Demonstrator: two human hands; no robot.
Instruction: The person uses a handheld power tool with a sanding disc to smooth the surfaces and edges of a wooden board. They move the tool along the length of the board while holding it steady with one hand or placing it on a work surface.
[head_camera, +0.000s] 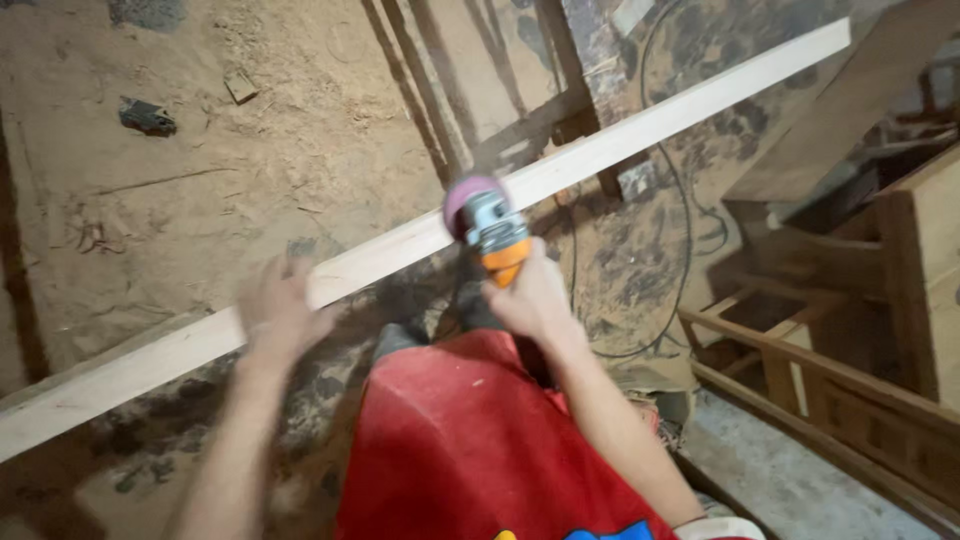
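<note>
Right hand (535, 300) grips an orange angle grinder (492, 232), its pink disc on the long pale wooden plank (640, 130) spanning the sawdust-covered floor (250, 150). Blurred left hand (278, 312) lies open on the plank. Good practice: firm bracing, light even pressure.

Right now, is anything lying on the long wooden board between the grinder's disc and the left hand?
Nothing visible does. The board runs bare from the pink disc of the grinder, held in the right hand, down to the blurred left hand resting on it.
</note>
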